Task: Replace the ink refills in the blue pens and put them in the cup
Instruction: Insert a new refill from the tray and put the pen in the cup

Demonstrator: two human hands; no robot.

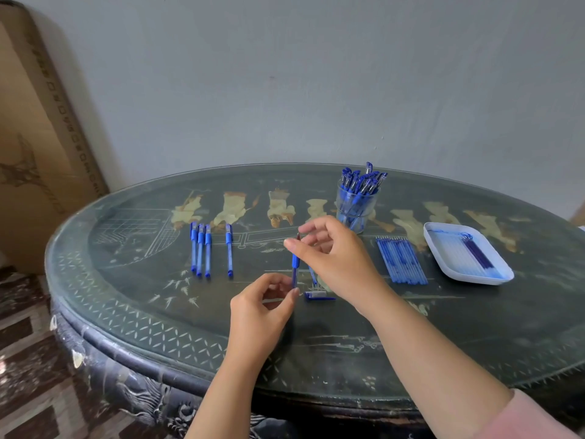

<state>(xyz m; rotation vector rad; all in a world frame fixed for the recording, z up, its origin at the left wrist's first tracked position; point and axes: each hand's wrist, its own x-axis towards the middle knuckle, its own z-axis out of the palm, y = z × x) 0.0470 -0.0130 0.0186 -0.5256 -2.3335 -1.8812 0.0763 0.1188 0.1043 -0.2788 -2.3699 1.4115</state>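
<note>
You're working mid-swap — left hand (262, 308) pinching the pen (295, 267) low, right hand (332, 258) pinching its tip; next it's probably needing the cap (318, 295) off the surface (205, 315), then the cup (356, 207).

Pen's (295, 264) lower end behind left hand (262, 308)

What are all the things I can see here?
Dark oval table with pale inlaid figures: one, centre.
Capped blue pens: four, lying at table's left.
Clear cup: one, far side, full of blue pens.
Blue ink refills: one row, right of the hands.
White tray: one, far right, holding refills.
Blue pen cap: one, lying by the right wrist.
Brown cardboard box: one, at left.
Uncapped blue pen: one, upright between the hands.
Left hand: pinches the pen's lower end.
Right hand: pinches its top.
</note>
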